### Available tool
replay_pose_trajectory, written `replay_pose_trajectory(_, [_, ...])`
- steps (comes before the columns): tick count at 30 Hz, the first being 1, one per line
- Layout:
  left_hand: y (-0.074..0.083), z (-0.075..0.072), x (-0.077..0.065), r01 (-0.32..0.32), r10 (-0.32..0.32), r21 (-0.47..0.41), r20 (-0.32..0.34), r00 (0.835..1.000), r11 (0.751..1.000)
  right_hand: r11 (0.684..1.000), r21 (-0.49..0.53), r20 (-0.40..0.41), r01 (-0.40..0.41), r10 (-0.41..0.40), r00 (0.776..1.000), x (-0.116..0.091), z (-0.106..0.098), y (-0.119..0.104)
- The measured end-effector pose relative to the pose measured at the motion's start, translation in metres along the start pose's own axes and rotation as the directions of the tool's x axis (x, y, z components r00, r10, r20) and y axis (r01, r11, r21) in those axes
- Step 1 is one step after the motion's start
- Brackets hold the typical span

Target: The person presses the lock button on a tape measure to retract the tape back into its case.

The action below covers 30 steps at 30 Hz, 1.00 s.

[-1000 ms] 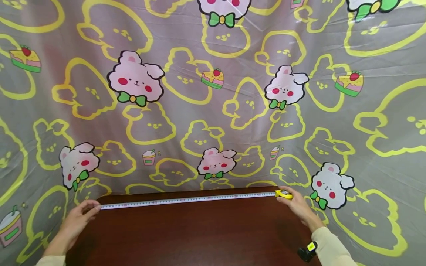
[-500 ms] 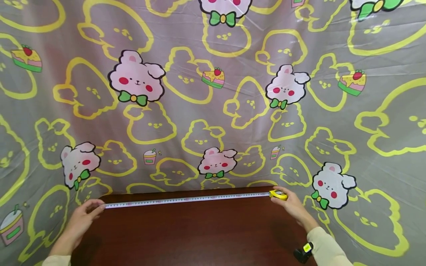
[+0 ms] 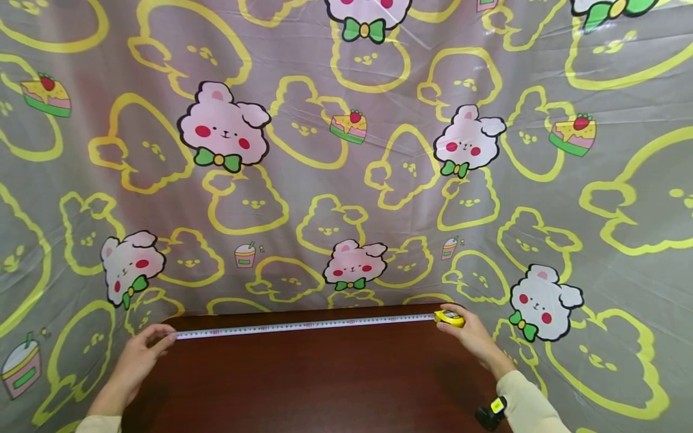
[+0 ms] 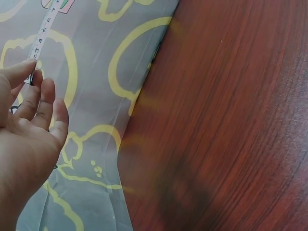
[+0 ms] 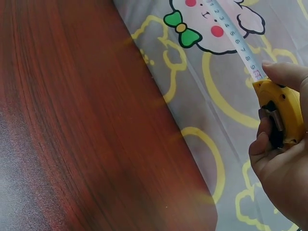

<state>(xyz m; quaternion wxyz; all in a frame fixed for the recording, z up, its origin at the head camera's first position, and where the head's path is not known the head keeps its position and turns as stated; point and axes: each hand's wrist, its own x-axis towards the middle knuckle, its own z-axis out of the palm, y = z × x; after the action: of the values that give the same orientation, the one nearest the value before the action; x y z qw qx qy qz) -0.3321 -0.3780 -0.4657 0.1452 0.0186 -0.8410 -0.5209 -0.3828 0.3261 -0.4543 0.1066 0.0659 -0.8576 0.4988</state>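
Observation:
A yellow tape measure (image 3: 450,318) is gripped in my right hand (image 3: 476,338), its case seen from the side with a metal clip in the right wrist view. Its white blade (image 3: 303,326) is drawn out nearly straight across to my left hand (image 3: 138,358). Thumb and index finger of that hand pinch the blade's end (image 4: 32,77), while the other fingers lie loosely bent in the left wrist view. The blade hangs above the far part of the dark red-brown wooden table (image 3: 308,385), apart from its surface as both wrist views suggest.
A grey curtain (image 3: 303,180) printed with white rabbits and yellow outlines hangs behind the table and along both sides. A small black device (image 3: 491,414) with a yellow face is worn at the right sleeve (image 3: 527,400).
My right hand has shifted left with the tape measure, and my left hand has moved slightly right. The drawn-out length between them is shorter. Both grips stay the same.

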Motion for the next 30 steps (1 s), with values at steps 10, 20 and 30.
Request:
replay_pose_trajectory(10, [0.002,0.007,0.002,0.045,-0.044,-0.014,0.042,0.998,0.999,1.0,0.007,0.011,-0.015,0.014,1.0,-0.003,0.007,0.0])
replay_pose_trajectory(20, [0.004,0.013,0.002,0.014,-0.014,-0.009,0.013,1.0,1.0,0.999,0.049,0.027,0.0,-0.001,1.0,-0.003,0.015,-0.002])
replay_pose_trajectory(30, [0.007,0.016,0.002,0.015,-0.015,-0.009,0.038,0.999,1.0,0.995,0.07,0.052,0.072,-0.076,0.996,-0.002,0.019,-0.008])
